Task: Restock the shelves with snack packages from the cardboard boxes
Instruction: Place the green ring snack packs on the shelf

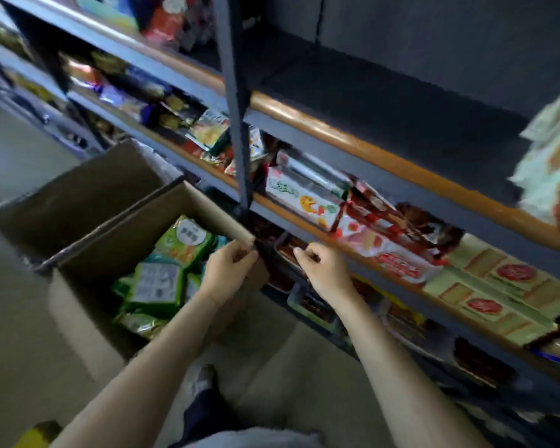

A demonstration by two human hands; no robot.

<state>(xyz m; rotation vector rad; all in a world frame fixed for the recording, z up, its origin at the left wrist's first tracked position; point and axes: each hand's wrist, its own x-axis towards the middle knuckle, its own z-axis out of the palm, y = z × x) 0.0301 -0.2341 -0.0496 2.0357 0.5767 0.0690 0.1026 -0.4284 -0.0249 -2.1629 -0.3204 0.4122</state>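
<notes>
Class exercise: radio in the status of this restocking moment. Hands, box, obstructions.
Left hand grips flap of open cardboard box. Right hand curled, holding nothing visible. Green snack packs not yet taken out. Shelf upright stands close behind.

Both forearms bare, no sleeves visible to the frame edge. Left hand (228, 270) and right hand (320, 270): no gloves, rings or watch seen. Dark trouser leg (204, 412), light-coloured shoe (204, 379). Pale grey garment (249, 439) below the shoe.
</notes>
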